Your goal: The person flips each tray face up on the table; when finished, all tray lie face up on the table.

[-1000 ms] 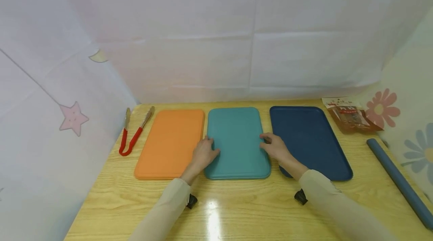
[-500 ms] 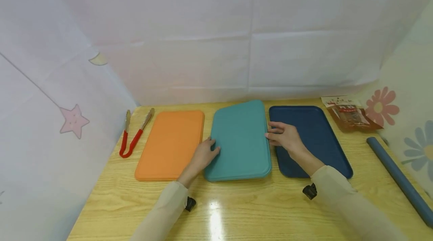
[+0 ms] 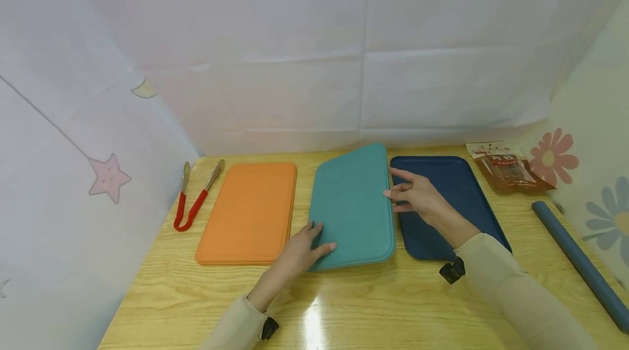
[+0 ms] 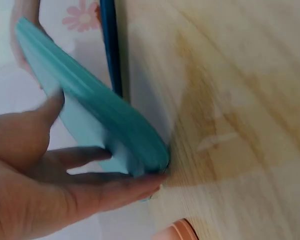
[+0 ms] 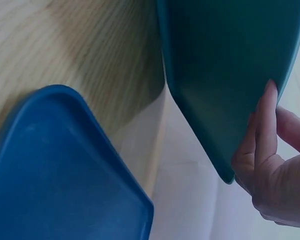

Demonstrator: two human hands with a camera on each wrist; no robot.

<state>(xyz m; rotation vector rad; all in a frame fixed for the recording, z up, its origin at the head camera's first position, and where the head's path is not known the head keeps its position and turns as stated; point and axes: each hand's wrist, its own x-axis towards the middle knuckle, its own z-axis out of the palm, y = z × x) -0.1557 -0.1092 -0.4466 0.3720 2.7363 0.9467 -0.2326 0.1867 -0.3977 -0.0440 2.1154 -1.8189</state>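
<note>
A teal tray (image 3: 351, 202) stands tilted at the middle of the table, its right side raised and its left side low. Pinching that raised edge is my right hand (image 3: 417, 197), thumb on the upper face and fingers on the rimmed underside, as the right wrist view shows on the tray (image 5: 220, 65). My left hand (image 3: 297, 251) touches the tray's low left side near the front corner. In the left wrist view its fingers are fairly straight, with the thumb against the tray's face (image 4: 75, 110). An orange tray (image 3: 248, 213) lies left, a navy tray (image 3: 457, 191) right.
Red-handled tongs (image 3: 191, 202) lie at the far left. A brown-and-white food packet (image 3: 508, 167) sits at the back right, and a grey-blue roll (image 3: 575, 260) lies along the right edge. White patterned cloth (image 3: 363, 55) hangs behind the table.
The teal tray went from lying flat to tilted, its right edge rising with my right hand. My left hand has slid toward the front corner. The other trays stayed put.
</note>
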